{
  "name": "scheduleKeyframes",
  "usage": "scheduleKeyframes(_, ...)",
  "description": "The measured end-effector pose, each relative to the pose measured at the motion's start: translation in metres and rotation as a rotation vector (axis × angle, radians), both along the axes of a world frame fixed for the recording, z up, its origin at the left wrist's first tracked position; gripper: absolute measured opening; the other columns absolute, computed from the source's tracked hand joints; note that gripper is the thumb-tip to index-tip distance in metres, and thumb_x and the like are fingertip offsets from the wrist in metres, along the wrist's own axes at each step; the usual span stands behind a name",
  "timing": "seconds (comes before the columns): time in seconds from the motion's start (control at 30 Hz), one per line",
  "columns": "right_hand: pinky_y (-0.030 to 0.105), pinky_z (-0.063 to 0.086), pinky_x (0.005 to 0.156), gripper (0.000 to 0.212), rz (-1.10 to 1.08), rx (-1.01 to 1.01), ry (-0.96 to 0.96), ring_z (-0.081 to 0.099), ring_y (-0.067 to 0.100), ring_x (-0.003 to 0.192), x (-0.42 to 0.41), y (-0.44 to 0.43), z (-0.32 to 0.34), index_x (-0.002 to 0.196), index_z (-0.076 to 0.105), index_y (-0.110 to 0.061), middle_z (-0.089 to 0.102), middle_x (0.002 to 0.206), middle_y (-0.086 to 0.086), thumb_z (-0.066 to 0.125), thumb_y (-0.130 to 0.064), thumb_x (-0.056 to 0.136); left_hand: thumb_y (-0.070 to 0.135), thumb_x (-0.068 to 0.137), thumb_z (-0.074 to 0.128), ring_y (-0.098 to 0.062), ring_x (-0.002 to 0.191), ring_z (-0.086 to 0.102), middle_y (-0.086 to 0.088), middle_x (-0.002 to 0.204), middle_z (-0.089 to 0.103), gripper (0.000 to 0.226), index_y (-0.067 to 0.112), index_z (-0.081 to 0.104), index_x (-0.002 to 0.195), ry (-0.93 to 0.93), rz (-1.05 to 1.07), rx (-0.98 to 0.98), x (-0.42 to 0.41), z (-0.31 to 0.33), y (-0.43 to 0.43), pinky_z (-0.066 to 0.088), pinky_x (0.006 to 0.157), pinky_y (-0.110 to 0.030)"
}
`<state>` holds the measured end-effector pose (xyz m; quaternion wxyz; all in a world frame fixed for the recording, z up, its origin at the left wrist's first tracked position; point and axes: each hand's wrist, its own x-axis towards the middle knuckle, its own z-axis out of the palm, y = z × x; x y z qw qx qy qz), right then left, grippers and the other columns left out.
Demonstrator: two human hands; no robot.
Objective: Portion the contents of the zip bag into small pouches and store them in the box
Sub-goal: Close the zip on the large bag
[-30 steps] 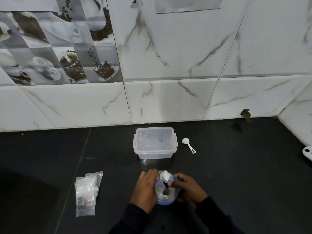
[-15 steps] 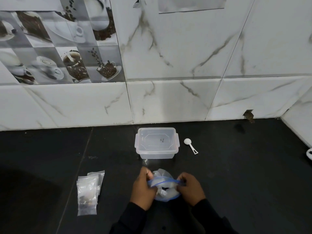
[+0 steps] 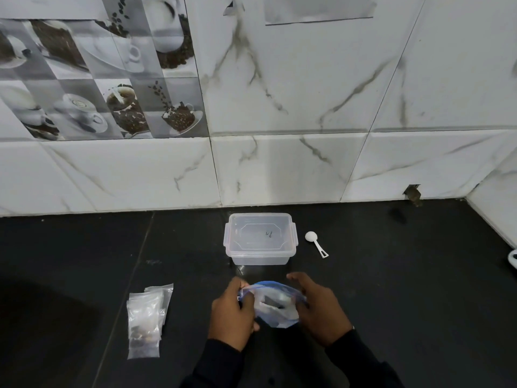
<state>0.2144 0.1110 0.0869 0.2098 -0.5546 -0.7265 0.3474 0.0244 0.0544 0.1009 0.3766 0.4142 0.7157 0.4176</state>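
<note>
While left hand [image 3: 232, 312] and right hand [image 3: 319, 306] pinch zip bag [image 3: 275, 303] open, box [image 3: 260, 239] sits lidded; pouches [image 3: 145, 317] piled left.

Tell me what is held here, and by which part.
Both hands hold the zip bag by its blue-edged mouth, left hand at its left end, right hand at its right.

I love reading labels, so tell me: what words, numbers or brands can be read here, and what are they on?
On the box lid: one small dark handwritten mark, too blurred to read.
The zip bag, small pouches, spoon and coffee-picture tiles: no readable text.
</note>
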Motion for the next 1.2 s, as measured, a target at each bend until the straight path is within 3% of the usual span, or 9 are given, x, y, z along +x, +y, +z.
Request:
scheduleKeyframes(0.13, 0.024, 0.054, 0.056, 0.05, -0.086, -0.172, 0.165, 0.064, 0.009, 0.05, 0.009, 0.003, 0.003, 0.109, 0.064, -0.033, 0.067, 0.062, -0.002, 0.056, 0.007, 0.082, 0.0, 0.087, 0.059, -0.023, 0.042, 0.061, -0.014, 0.059, 0.066, 0.022, 0.018, 0.066, 0.077, -0.052, 0.098, -0.019, -0.008, -0.003, 0.002, 0.05, 0.041, -0.028)
scheduleKeyframes(0.3, 0.033, 0.046, 0.098, 0.058, 0.225, -0.019, -0.141, 0.054, 0.005, 0.109, 0.009, 0.002, 0.006, 0.131, 0.05, -0.046, 0.058, 0.126, -0.021, 0.063, -0.035, 0.076, -0.003, 0.078, 0.067, -0.016, 0.044, 0.065, -0.02, 0.072, 0.068, 0.016, 0.01, 0.068, 0.07, -0.008, 0.092, -0.063, -0.007, -0.013, 0.007, 0.046, 0.046, -0.016)
scheduleKeyframes(0.43, 0.036, 0.031, 0.1, 0.075, 0.274, 0.308, -0.241, 0.023, 0.008, 0.137, -0.004, -0.009, 0.018, 0.134, 0.039, -0.049, 0.034, 0.145, -0.026, 0.062, -0.08, 0.069, 0.003, 0.08, 0.07, -0.013, 0.046, 0.068, -0.015, 0.057, 0.069, 0.017, -0.003, 0.065, 0.065, -0.033, 0.041, -0.087, -0.009, -0.011, 0.011, 0.044, 0.045, -0.016)
scheduleKeyframes(0.53, 0.054, 0.031, 0.1, 0.05, 0.413, 0.558, -0.387, 0.025, 0.032, 0.146, -0.008, -0.006, 0.009, 0.108, 0.053, -0.045, 0.042, 0.149, -0.011, 0.063, -0.074, 0.069, 0.007, 0.079, 0.072, -0.011, 0.05, 0.069, -0.01, 0.056, 0.07, 0.017, 0.001, 0.069, 0.063, 0.0, -0.038, -0.089, -0.011, -0.004, 0.01, 0.048, 0.051, -0.019)
scheduleKeyframes(0.63, 0.061, 0.021, 0.101, 0.036, 0.492, 0.605, -0.521, 0.022, 0.029, 0.147, -0.01, 0.0, 0.002, 0.099, 0.06, -0.047, 0.049, 0.144, -0.013, 0.055, -0.07, 0.073, 0.013, 0.078, 0.076, -0.008, 0.054, 0.066, -0.002, 0.055, 0.069, 0.02, 0.011, 0.071, 0.059, 0.042, -0.175, -0.055, -0.014, 0.002, 0.011, 0.051, 0.057, -0.021)
scheduleKeyframes(0.83, 0.033, 0.048, 0.088, 0.01, 0.393, 0.173, 0.138, 0.065, 0.004, 0.094, -0.015, 0.009, 0.01, 0.092, 0.071, -0.031, 0.066, 0.099, -0.014, 0.074, -0.035, 0.084, 0.042, 0.084, 0.075, -0.011, 0.061, 0.061, -0.006, 0.071, 0.069, 0.029, 0.014, 0.075, 0.077, -0.283, -0.244, 0.103, -0.022, 0.006, 0.005, 0.048, 0.058, -0.022)
scheduleKeyframes(0.97, 0.032, 0.05, 0.077, 0.008, 0.224, -0.021, 0.413, 0.068, 0.016, 0.081, -0.009, 0.015, 0.024, 0.08, 0.077, -0.016, 0.067, 0.087, 0.0, 0.08, -0.023, 0.079, 0.054, 0.079, 0.075, -0.013, 0.11, 0.064, 0.001, 0.116, 0.068, 0.045, 0.03, 0.069, 0.117, -0.147, -0.399, 0.045, -0.04, -0.027, -0.005, 0.049, 0.095, -0.028)
scheduleKeyframes(1.07, 0.025, 0.049, 0.074, 0.017, 0.242, -0.04, 0.419, 0.065, 0.009, 0.077, -0.006, 0.018, 0.025, 0.081, 0.078, -0.012, 0.066, 0.082, -0.004, 0.078, -0.029, 0.079, 0.027, 0.083, 0.076, -0.017, 0.093, 0.07, -0.007, 0.099, 0.075, 0.027, 0.009, 0.071, 0.103, -0.235, -0.447, 0.045, -0.038, -0.047, -0.008, 0.053, 0.081, -0.027)
scheduleKeyframes(1.2, 0.017, 0.048, 0.069, 0.008, 0.081, 0.07, 0.493, 0.063, 0.002, 0.07, 0.006, 0.027, 0.034, 0.076, 0.076, -0.011, 0.068, 0.074, -0.005, 0.08, -0.015, 0.081, 0.058, 0.058, 0.088, -0.015, 0.068, 0.064, -0.008, 0.072, 0.069, 0.051, 0.012, 0.074, 0.076, -0.466, -0.222, 0.05, -0.04, -0.062, -0.014, 0.053, 0.059, -0.025)
